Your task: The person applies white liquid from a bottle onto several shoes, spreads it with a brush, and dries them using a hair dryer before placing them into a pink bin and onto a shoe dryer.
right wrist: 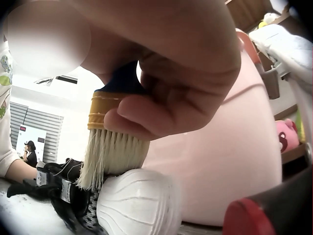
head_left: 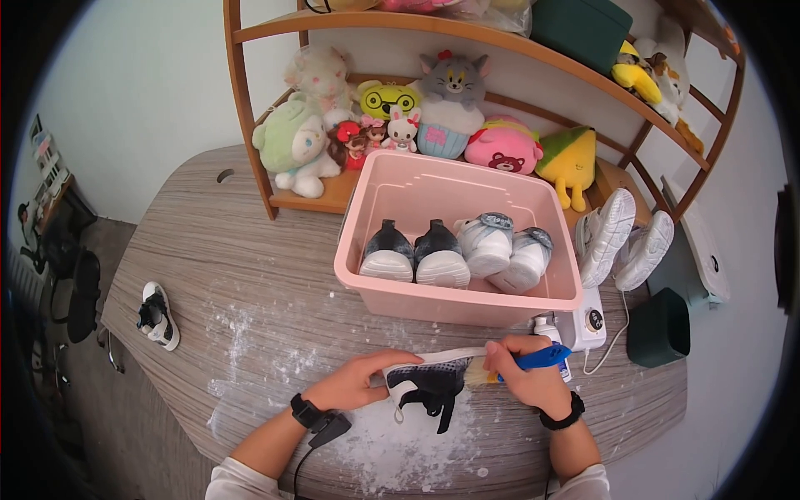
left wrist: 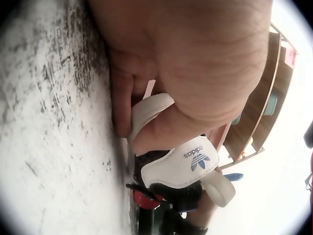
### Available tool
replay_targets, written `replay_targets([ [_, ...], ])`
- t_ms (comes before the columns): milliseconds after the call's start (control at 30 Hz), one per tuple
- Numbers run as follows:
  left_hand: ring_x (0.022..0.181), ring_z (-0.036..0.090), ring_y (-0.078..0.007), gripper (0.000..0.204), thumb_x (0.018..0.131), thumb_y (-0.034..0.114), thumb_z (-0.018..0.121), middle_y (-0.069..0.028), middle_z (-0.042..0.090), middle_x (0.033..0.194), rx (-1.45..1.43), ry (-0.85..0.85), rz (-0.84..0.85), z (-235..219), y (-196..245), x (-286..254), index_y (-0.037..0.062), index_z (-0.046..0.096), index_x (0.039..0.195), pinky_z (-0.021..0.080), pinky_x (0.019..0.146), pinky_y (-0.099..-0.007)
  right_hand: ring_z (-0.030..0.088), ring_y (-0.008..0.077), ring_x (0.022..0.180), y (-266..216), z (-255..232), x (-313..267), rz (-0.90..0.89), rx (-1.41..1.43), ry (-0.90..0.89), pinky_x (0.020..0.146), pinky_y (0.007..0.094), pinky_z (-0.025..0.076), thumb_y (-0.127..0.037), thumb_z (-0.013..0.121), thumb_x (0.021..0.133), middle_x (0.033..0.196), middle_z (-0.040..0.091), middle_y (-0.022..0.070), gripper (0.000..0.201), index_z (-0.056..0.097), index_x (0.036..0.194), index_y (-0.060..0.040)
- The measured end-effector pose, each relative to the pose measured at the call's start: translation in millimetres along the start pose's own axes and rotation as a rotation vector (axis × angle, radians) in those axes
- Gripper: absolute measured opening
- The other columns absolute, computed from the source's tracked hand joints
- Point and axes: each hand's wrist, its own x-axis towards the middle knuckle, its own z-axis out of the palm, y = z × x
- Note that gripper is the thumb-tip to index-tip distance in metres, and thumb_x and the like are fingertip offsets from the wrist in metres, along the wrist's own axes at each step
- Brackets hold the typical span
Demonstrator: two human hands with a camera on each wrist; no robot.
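Head camera, monitored from my remote post: a white-flecked, wood-grain table (head_left: 208, 242) bears a pink bin (head_left: 454, 310), inside which I count 4 shoes (head_left: 440, 258). On the bin's near side, a person's left hand (head_left: 358, 381) grasps a black-and-white shoe (head_left: 429, 375); whether it touches the table, I cannot tell. Well apart, at far left, sits a similar shoe (head_left: 158, 318). The right hand (head_left: 533, 383) grips a blue-handled brush (head_left: 546, 357), its pale bristles (right wrist: 110, 154) meeting the held shoe beside its white toe (right wrist: 134, 203) on my right-wrist feed.
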Motion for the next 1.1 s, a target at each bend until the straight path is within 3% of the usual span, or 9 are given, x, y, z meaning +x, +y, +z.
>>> replay_targets([
  [167,0.128,0.059,-0.0236,0.076,0.079,-0.012,0.064,-0.0053,0.058,0.148,0.003,-0.015,-0.005,-1,0,1,0.0170,0.054,0.148,0.052,0.089,-0.0325,0.054,0.0186,0.048,2,-1,1,0.060,0.030,0.066,0.052,0.0336,0.044,-0.021,0.067,0.098,0.057,0.061,0.0111,0.033,0.070,0.073,0.0002],
  [267,0.126,0.060,-0.0228,0.076,0.078,-0.011,0.064,-0.0064,0.058,0.148,0.015,-0.011,0.006,0,-1,1,0.0167,0.054,0.149,0.053,0.088,-0.0322,0.057,0.0217,0.048,3,-6,1,0.092,-0.039,0.083,0.052,0.0361,0.045,-0.023,0.069,0.097,0.055,0.060,0.0112,0.034,0.069,0.072,-0.0011],
  [333,0.126,0.060,-0.0215,0.076,0.079,-0.011,0.065,-0.0084,0.058,0.147,-0.060,0.005,-0.027,1,-2,1,0.0160,0.054,0.149,0.053,0.088,-0.0320,0.059,0.0277,0.048,5,-10,0,0.021,-0.269,0.130,0.051,0.0391,0.046,-0.026,0.070,0.096,0.055,0.061,0.0116,0.036,0.068,0.069,-0.0025],
  [467,0.127,0.059,-0.0213,0.076,0.078,-0.010,0.066,-0.0097,0.059,0.146,-0.060,0.008,-0.068,0,2,1,0.0159,0.055,0.148,0.053,0.090,-0.0326,0.060,0.0342,0.049,-7,-16,-4,0.063,-0.250,0.114,0.051,0.0397,0.047,-0.030,0.072,0.094,0.056,0.062,0.0126,0.037,0.068,0.070,-0.0030],
  [567,0.130,0.056,-0.0214,0.075,0.079,-0.009,0.069,-0.0094,0.056,0.146,-0.109,0.044,-0.047,3,-7,0,0.0131,0.053,0.149,0.053,0.097,-0.0335,0.063,0.0369,0.052,-16,-14,-7,0.077,-0.192,0.032,0.052,0.0403,0.050,-0.035,0.073,0.093,0.056,0.062,0.0146,0.037,0.067,0.078,-0.0017],
  [667,0.134,0.051,-0.0203,0.076,0.081,-0.009,0.075,-0.0072,0.050,0.147,-0.305,0.160,0.034,6,-21,0,0.0054,0.045,0.150,0.044,0.112,-0.0341,0.069,0.0404,0.061,-18,-9,-10,-0.017,-0.429,-0.196,0.057,0.0470,0.055,-0.046,0.071,0.093,0.060,0.064,0.0192,0.049,0.063,0.101,0.0017],
  [767,0.135,0.050,-0.0189,0.078,0.081,-0.010,0.075,-0.0079,0.051,0.145,-0.393,0.192,-0.022,4,-24,-1,0.0040,0.042,0.151,0.042,0.112,-0.0335,0.068,0.0383,0.060,-14,2,-12,-0.084,-0.596,-0.308,0.058,0.0461,0.054,-0.047,0.073,0.091,0.064,0.065,0.0173,0.046,0.062,0.088,-0.0025],
  [900,0.135,0.049,-0.0178,0.081,0.082,-0.011,0.073,-0.0084,0.050,0.145,-0.424,0.182,-0.032,2,-31,-2,0.0037,0.036,0.153,0.040,0.112,-0.0333,0.069,0.0402,0.066,-4,15,-14,-0.115,-0.643,-0.497,0.060,0.0497,0.054,-0.042,0.072,0.091,0.065,0.066,0.0188,0.041,0.064,0.094,-0.0022],
  [1100,0.134,0.049,-0.0188,0.085,0.087,-0.007,0.069,-0.0096,0.049,0.146,-0.432,0.276,0.069,5,-28,2,0.0064,0.025,0.158,0.038,0.113,-0.0339,0.070,0.0390,0.070,14,33,-21,-0.166,-0.641,-0.594,0.061,0.0497,0.055,-0.030,0.073,0.090,0.078,0.071,0.0165,0.030,0.062,0.099,-0.0032],
])
